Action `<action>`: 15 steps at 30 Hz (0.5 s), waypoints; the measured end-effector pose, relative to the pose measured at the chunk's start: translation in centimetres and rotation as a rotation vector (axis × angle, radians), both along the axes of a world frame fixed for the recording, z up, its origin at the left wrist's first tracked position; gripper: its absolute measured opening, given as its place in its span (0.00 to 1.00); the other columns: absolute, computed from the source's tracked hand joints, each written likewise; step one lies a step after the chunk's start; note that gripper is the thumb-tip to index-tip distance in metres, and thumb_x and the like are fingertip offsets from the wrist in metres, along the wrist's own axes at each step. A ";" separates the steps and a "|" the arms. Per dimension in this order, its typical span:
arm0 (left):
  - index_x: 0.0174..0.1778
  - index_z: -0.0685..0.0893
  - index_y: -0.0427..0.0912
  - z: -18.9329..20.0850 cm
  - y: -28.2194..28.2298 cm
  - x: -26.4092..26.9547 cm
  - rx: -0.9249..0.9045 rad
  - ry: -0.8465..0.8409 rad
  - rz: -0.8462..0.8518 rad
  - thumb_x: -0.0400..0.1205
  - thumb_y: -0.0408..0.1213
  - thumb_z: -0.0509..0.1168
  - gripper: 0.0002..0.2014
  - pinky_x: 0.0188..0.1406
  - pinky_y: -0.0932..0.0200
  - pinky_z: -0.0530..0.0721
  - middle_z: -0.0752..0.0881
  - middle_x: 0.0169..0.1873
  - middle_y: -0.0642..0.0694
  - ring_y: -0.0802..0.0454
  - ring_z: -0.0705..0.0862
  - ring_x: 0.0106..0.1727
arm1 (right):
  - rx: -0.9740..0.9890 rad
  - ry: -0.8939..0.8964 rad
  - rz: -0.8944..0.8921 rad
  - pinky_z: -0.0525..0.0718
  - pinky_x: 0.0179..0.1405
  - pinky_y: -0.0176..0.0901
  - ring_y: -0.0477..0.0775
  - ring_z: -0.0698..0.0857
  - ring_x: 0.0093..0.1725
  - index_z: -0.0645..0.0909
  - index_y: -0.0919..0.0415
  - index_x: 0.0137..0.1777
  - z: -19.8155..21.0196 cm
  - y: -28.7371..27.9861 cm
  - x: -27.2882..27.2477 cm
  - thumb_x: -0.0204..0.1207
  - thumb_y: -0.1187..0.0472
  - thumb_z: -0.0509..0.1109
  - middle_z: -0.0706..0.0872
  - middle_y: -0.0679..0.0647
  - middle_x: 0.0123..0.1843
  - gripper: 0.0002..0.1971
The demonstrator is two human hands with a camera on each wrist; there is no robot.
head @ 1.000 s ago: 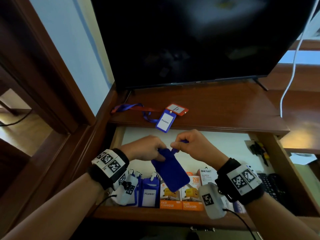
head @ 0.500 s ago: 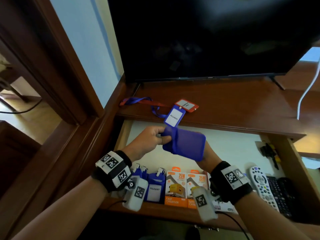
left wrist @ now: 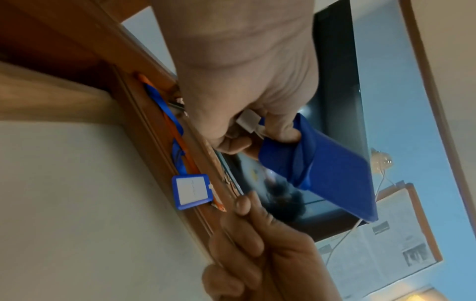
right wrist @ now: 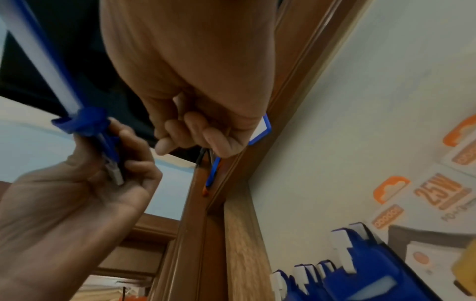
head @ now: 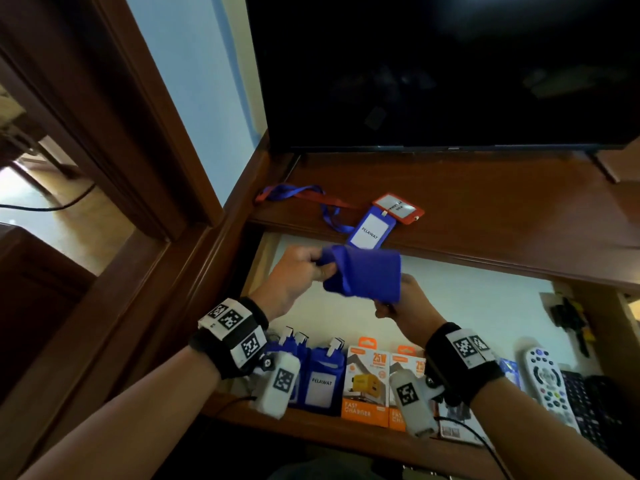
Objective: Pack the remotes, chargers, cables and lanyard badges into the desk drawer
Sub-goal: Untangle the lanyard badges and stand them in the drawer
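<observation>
A blue lanyard badge (head: pixel 367 275) with its strap wound round it is held level above the open drawer (head: pixel 467 306). My left hand (head: pixel 301 271) grips its left end at the white clip (left wrist: pixel 247 120). My right hand (head: pixel 405 306) is just below the badge's right side, fingers curled (right wrist: pixel 190 132), with nothing seen in them. On the desk top lie a blue PELAWAT badge (head: pixel 369 232) and a red badge (head: pixel 398 207) with their straps. Blue badges (head: pixel 322 386), orange charger boxes (head: pixel 365 386) and a white remote (head: pixel 549 379) sit along the drawer's front.
A large dark TV (head: pixel 450 64) stands at the back of the desk top. Black remotes (head: pixel 581 400) lie at the drawer's right end, and a dark tangle (head: pixel 568 320) lies in its far right corner. The drawer's middle shows a bare white floor.
The badge hung down from both hands a second ago; it now lies level and higher, near the desk edge. My right hand has left the strap and dropped beneath the badge.
</observation>
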State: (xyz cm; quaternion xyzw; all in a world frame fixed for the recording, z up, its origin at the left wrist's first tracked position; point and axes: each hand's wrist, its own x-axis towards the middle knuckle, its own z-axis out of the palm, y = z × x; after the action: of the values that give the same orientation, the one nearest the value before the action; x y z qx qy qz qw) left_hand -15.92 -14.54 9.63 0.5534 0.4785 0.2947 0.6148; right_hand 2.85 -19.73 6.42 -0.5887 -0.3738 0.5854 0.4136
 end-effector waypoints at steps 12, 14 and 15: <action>0.39 0.86 0.34 -7.5 0.1 -0.9 0.236 0.978 -0.848 0.76 0.34 0.67 0.06 0.40 0.51 0.85 0.85 0.37 0.40 0.43 0.85 0.40 | -0.340 -0.108 -0.217 0.78 0.38 0.44 0.57 0.81 0.41 0.80 0.61 0.53 -5.4 7.4 2.4 0.79 0.57 0.68 0.85 0.59 0.47 0.08; 0.34 0.81 0.34 -8.2 -0.3 -0.2 0.283 1.047 -1.005 0.77 0.32 0.64 0.07 0.37 0.49 0.84 0.80 0.33 0.41 0.41 0.82 0.38 | -0.362 -0.087 -0.225 0.78 0.46 0.47 0.59 0.81 0.50 0.80 0.62 0.60 -6.4 8.2 2.0 0.78 0.55 0.69 0.83 0.60 0.55 0.15; 0.33 0.78 0.35 -8.5 -0.4 0.1 0.302 1.068 -1.069 0.78 0.32 0.63 0.08 0.36 0.50 0.81 0.80 0.36 0.40 0.41 0.81 0.38 | -0.370 -0.075 -0.225 0.78 0.50 0.48 0.60 0.81 0.54 0.79 0.63 0.64 -6.7 8.6 1.7 0.78 0.54 0.69 0.82 0.60 0.58 0.18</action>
State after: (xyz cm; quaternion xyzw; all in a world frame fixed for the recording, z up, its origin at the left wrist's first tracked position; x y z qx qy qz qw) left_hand -15.84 -14.97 1.10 0.8544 0.3325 -0.2876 0.2769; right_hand 4.51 -11.18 -0.24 -0.7140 -0.2070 0.5717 0.3472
